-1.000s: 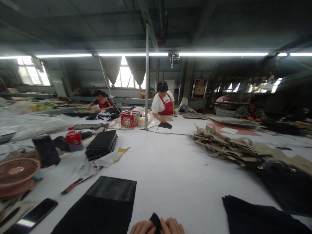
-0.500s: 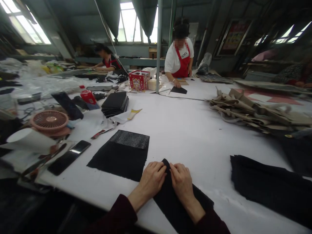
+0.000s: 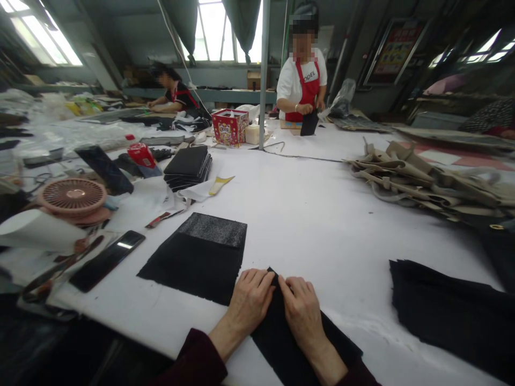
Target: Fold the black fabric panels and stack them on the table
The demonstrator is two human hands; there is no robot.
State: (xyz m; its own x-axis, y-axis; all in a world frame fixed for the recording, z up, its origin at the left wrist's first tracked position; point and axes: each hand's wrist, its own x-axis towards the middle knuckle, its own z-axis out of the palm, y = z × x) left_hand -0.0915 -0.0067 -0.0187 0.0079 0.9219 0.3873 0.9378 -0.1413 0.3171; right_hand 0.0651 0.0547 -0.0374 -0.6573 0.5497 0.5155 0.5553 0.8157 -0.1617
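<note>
A black fabric piece (image 3: 281, 343) lies on the white table (image 3: 314, 214) at the near edge. My left hand (image 3: 249, 300) and my right hand (image 3: 301, 311) rest on it side by side, fingers curled and pinching its far corner between them. Just left of my hands lies a flat black fabric rectangle (image 3: 197, 257) with a greyer strip at its far end. A stack of black fabric sheets (image 3: 450, 311) sits to the right.
A phone (image 3: 108, 260), a pink fan (image 3: 72, 195), a red-capped bottle (image 3: 140, 155) and stacked black pieces (image 3: 189, 163) lie left. Beige bags (image 3: 426, 179) are piled right. A pole (image 3: 263, 75) and a red box (image 3: 230, 126) stand beyond, where a person in a red apron (image 3: 303, 80) works.
The camera has tilted down, bringing my hands and sleeves into full view on the fabric. The person in the red apron has lifted a black piece off the table.
</note>
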